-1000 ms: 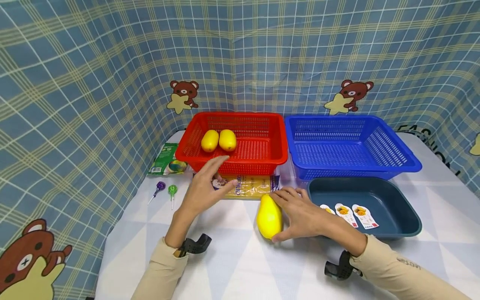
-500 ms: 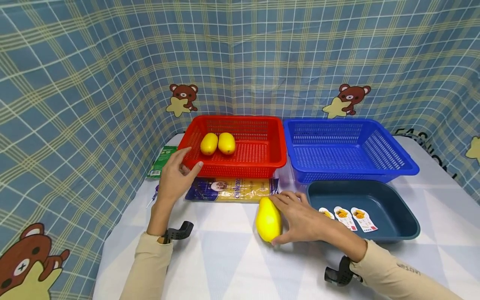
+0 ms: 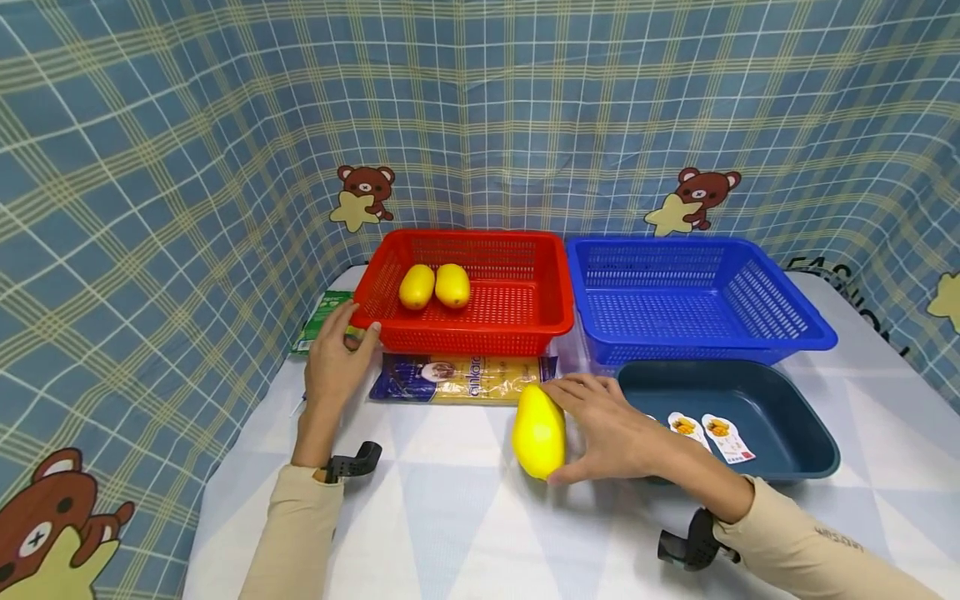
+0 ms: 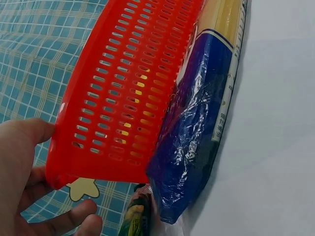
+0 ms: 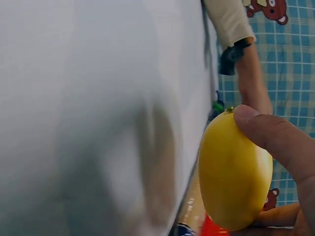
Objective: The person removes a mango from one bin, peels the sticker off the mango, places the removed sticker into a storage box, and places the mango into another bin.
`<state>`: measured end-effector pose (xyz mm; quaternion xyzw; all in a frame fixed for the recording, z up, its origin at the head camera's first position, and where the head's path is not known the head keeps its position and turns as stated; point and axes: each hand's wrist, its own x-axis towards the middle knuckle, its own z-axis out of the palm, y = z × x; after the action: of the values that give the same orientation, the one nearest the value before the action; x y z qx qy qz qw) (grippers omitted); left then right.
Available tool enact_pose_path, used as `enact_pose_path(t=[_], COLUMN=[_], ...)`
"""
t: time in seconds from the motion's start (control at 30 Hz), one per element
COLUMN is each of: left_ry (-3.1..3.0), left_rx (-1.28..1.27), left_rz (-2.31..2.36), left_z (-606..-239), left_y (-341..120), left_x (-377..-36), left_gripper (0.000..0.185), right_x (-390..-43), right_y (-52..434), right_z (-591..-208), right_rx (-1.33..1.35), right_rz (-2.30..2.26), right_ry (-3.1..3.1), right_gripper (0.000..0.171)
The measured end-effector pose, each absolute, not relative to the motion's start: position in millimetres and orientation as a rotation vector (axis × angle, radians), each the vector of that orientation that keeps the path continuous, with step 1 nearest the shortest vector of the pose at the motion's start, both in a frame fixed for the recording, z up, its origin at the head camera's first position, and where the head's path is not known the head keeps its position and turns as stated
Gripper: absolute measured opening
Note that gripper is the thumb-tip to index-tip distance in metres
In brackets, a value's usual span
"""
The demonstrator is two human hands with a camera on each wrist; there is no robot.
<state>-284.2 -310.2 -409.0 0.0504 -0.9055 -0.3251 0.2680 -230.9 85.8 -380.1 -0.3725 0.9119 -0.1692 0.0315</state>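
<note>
In the head view my right hand (image 3: 618,433) holds a yellow mango (image 3: 538,433) over the table's middle, its thumb at the near end and its fingers at the far end. The right wrist view shows the thumb pressed beside the stem of the mango (image 5: 234,172). At the red basket (image 3: 480,340) my left hand (image 3: 336,367) grips the front left corner. Seen from the left wrist, the thumb and a finger meet the rim of the basket (image 4: 59,157), while other fingers stand off it. Two yellow mangoes (image 3: 435,287) lie inside the basket.
A blue basket (image 3: 705,343) stands right of the red one. Before it is a dark tray (image 3: 810,433) with mango-picture cards (image 3: 723,437). A yellow and blue pasta pack (image 3: 465,379) lies along the red basket's front. A green packet (image 3: 322,321) is at the left.
My left hand has moved left from in front of the red basket to its front left corner and taken hold there. The right hand has kept the mango, raising it slightly.
</note>
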Motion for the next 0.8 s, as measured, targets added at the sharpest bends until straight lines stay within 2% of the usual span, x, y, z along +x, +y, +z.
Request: enact_pose_path(t=[0.43,0.8], left_ry=[-2.377,-2.367], left_rx=[0.103,0.119], left_rz=[-0.882,-0.898], left_z=[-412.3,-414.0], left_y=[-311.7,-312.6], left_x=[-286.7,-285.8], left_gripper=[0.057,0.058], right_x=[-247.1,-284.7], right_y=[90.6,89.5], right_z=[-342.4,-309.4], right_rx=[-1.224,-1.221], right_rz=[-0.716,-0.782], right_ry=[2.823,2.855], right_gripper=[0.107,0.105])
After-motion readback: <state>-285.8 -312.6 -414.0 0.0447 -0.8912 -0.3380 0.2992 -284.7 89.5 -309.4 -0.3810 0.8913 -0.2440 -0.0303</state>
